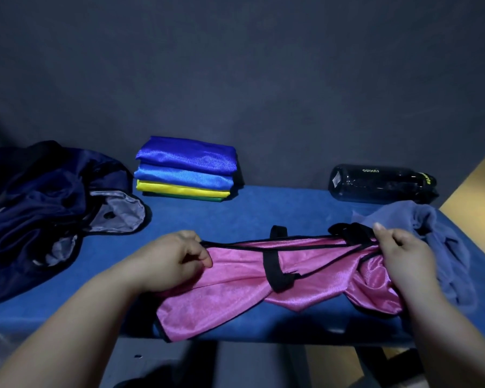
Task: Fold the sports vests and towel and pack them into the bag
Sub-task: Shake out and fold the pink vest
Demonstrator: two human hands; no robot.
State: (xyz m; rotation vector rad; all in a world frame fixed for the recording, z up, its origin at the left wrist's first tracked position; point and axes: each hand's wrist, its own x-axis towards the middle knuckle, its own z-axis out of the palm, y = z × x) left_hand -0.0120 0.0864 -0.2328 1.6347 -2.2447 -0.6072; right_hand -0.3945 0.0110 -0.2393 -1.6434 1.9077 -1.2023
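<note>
L hand (174,256), R hand (403,249) each pinch pink vest (235,278); bag (39,197) cut off left.

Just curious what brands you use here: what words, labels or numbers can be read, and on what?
"FUXING": white print, upside down, on the dark water bottle lying on its side.
Too blurred to read: yellow-green print near the bottle's cap.
Unreadable: white diamond mark at the bottle's other end.
No writing visible on the pink vest, folded vests, bag or towel.
</note>
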